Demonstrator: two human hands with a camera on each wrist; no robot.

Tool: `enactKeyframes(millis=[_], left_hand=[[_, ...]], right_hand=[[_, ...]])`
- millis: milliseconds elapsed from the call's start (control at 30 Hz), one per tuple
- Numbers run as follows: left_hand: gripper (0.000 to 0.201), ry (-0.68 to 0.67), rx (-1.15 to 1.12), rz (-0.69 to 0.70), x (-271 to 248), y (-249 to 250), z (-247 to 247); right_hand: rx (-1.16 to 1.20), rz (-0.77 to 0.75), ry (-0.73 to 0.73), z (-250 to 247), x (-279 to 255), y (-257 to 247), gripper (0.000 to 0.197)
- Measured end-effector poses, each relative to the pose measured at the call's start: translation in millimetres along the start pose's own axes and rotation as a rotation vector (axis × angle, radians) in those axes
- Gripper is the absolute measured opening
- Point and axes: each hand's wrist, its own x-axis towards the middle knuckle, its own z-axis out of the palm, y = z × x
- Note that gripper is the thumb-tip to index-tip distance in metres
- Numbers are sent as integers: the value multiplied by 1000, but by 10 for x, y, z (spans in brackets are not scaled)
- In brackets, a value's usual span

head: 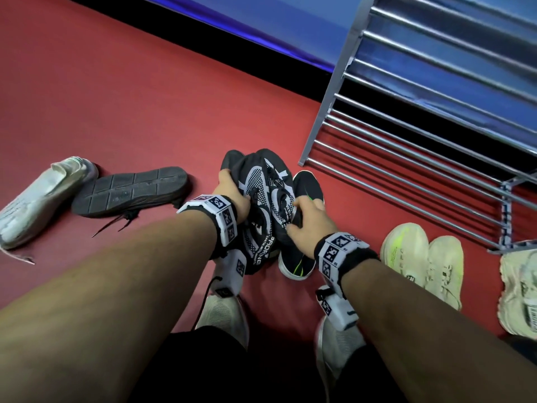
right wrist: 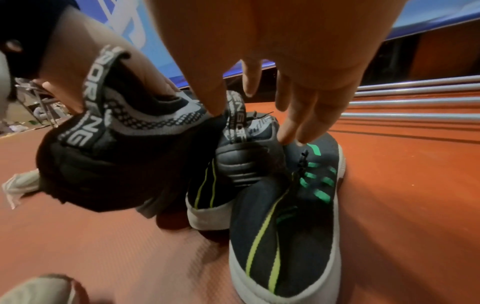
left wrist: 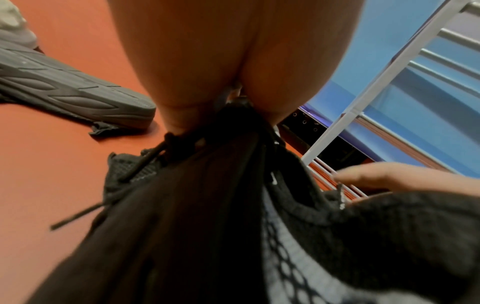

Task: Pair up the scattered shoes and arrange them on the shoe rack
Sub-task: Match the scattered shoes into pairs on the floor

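Observation:
Two black-and-white patterned sneakers are held side by side just above the red floor. My left hand (head: 232, 190) grips the left sneaker (head: 255, 181) over its laces; close up, my left hand (left wrist: 233, 98) closes on the dark upper (left wrist: 182, 205). My right hand (head: 302, 216) pinches the collar of the right sneaker (head: 283, 199), thumb on the heel tab and fingers (right wrist: 293, 127) on the far side. A pair of black shoes with green stripes (right wrist: 285, 205) lies under and beside them. The metal shoe rack (head: 406, 158) stands to the right, and its visible bars carry nothing.
A black shoe (head: 130, 190) lies sole-up at the left beside a white shoe (head: 43, 196). Pale cream sneakers (head: 421, 257) sit in front of the rack, another (head: 520, 292) at the right edge. My own white-shod feet (head: 223, 315) are below my hands.

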Motion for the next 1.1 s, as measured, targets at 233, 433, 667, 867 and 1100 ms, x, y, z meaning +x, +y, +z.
enactKeyframes(millis=[233, 433, 667, 867, 1100], left_hand=[[58, 2, 26, -8, -93, -18, 2], [58, -3, 22, -7, -99, 9, -15], [46, -138, 41, 45, -256, 232, 246], [47, -207, 161, 79, -523, 323, 612], [40, -176, 235, 127, -515, 220, 853]], right_hand=[[-270, -39, -93, 92, -30, -73, 14], [-111, 27, 19, -210, -14, -145, 4], [-178, -21, -9, -527, -400, -1, 36], [-105, 258, -160, -403, -617, 512, 41], [63, 500, -104, -129, -370, 743, 48]])
